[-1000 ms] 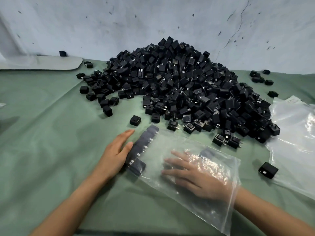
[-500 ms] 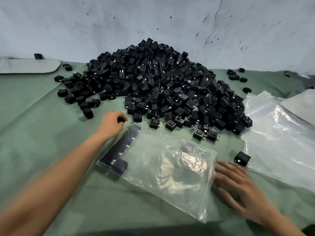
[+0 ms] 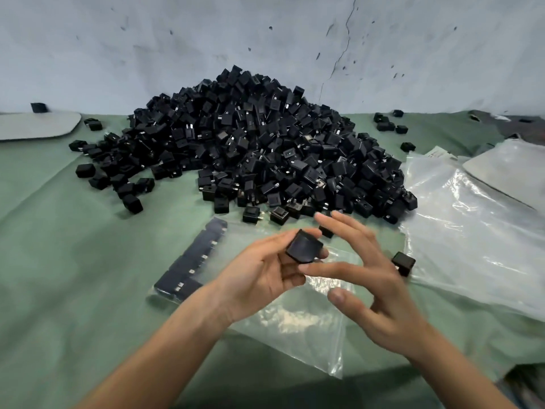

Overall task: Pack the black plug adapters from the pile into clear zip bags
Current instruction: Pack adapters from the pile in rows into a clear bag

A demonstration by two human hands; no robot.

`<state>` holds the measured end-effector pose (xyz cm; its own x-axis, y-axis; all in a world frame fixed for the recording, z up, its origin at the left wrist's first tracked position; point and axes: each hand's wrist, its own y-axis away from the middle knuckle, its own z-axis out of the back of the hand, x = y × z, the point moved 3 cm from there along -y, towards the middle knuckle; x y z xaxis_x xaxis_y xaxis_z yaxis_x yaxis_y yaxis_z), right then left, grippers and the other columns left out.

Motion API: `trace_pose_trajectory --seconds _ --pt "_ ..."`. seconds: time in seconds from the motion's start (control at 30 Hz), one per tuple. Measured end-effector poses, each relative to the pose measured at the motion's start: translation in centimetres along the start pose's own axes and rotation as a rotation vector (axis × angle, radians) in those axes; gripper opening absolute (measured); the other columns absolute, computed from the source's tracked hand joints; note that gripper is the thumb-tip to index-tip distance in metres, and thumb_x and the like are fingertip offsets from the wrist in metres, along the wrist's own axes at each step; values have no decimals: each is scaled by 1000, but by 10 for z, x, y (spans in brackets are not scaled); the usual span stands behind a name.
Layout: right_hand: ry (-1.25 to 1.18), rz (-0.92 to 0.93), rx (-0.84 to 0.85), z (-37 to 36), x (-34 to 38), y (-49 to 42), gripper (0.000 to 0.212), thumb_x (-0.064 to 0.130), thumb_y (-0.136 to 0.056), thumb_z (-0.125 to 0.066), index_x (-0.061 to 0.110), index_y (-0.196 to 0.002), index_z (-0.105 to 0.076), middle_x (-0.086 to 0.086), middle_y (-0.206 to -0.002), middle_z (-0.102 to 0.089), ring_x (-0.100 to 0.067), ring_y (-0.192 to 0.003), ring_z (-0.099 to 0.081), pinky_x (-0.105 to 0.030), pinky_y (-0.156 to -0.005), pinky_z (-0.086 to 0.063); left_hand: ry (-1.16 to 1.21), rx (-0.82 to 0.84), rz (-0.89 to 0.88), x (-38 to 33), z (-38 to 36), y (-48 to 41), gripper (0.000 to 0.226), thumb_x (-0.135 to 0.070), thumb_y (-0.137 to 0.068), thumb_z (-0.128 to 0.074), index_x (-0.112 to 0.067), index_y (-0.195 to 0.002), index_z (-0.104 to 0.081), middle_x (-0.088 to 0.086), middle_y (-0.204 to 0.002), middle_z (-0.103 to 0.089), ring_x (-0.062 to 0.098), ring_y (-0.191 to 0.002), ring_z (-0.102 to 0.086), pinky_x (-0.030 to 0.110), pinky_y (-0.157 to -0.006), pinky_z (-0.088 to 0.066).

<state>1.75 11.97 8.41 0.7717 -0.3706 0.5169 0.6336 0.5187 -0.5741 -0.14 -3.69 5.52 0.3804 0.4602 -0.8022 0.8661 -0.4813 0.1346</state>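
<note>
Head view: adapter (image 3: 304,250) in left hand (image 3: 259,274)

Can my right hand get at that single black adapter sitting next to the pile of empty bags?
Probably yes. The right hand holds nothing, its fingers are spread, and the lone adapter lies uncovered just to its right, with nothing between them.
</note>
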Motion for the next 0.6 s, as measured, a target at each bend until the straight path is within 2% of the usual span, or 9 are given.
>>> trace_pose_trajectory --seconds 0.13,0.27,0.37,0.5,0.6 --pt "-65 3 94 -6 2 -5 34 39 -91 -50 20 -104 -75 -5 -146 -43 -27 -140 -31 -54 -108 -30 -101 -47 22 2 0 0 39 -48 -82 -51 -22 -91 -78 1 -89 -71 8 -73 -61 22 -68 -50" --pt "-148 -18 134 -5 1 -2 28 29 -88 -52 21 -97 -77 -1 -145 -45 -24 -140 -32 -43 -111 -28 -328 -112 91 0 5 1 71 -75 -77 -38 -13 -75 -73 3 -72 -68 13 -58 -59 26 -57 -51" --pt "-215 -50 186 -2 0 0 28 27 -89 -51 19 -92 -78 1 -143 -48 -23 -138 -35 -41 -110 -29 -486 -95 144 3 6 2 78 -85 -64 -30 -18 -67 -69 2 -60 -64 12 -47 -53 24 -47 -45" --pt "-175 -49 278 1 0 3 28 28 -91 -51 19 -91 -78 0 -133 -56 -22 -131 -44 -51 -103 -37 -587 28 187 4 -1 0 69 -81 -69 -23 -33 -76 -72 -5 -56 -62 4 -38 -45 17 -41 -38" --pt "-93 -38 305 7 3 10 27 31 -91 -51 24 -95 -78 3 -134 -54 -22 -132 -42 -50 -104 -36 -653 62 206 6 -4 -2 76 -80 -71 -23 -20 -81 -69 -2 -56 -60 5 -36 -42 16 -40 -37"
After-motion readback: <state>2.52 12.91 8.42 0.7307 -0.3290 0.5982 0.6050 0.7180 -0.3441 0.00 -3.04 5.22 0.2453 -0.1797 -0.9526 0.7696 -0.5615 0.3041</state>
